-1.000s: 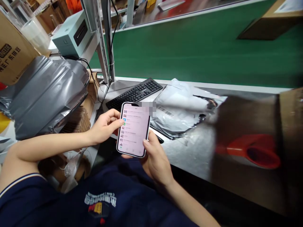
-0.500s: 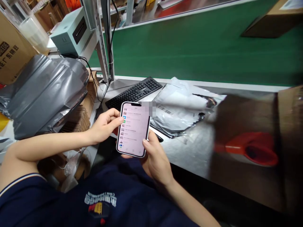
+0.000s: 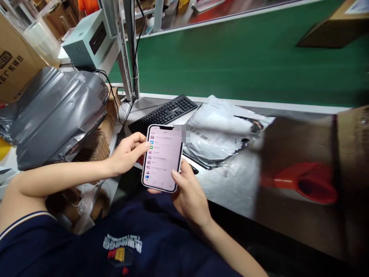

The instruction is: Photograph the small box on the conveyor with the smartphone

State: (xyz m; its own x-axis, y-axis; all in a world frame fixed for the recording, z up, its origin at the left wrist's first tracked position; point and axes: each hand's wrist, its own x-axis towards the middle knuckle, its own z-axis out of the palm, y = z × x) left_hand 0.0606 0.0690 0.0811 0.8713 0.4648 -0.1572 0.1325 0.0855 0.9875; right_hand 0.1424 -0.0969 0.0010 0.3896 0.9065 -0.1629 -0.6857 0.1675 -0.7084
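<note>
A smartphone [image 3: 162, 159] with a lit screen showing a list is held upright in front of my body. My left hand [image 3: 131, 152] grips its left edge, thumb on the screen's side and the other fingers partly hidden behind. My right hand [image 3: 190, 192] wraps round the lower right of the phone, its thumb over the screen and fingertips showing under the bottom edge. Just beyond the phone lie a black keyboard [image 3: 170, 111] and a white plastic mailing bag [image 3: 221, 127] with a printed label.
A green conveyor belt [image 3: 230, 65] runs behind the bench. Grey plastic bags [image 3: 60, 111] are heaped at left, below a pale blue box [image 3: 86, 40] on a shelf. A red tape dispenser [image 3: 308, 182] rests on cardboard at right. Another carton [image 3: 337, 27] sits on the belt.
My right thumb has shifted slightly left over the screen, and the list on it has scrolled up a little. Both hands keep hold of the smartphone.
</note>
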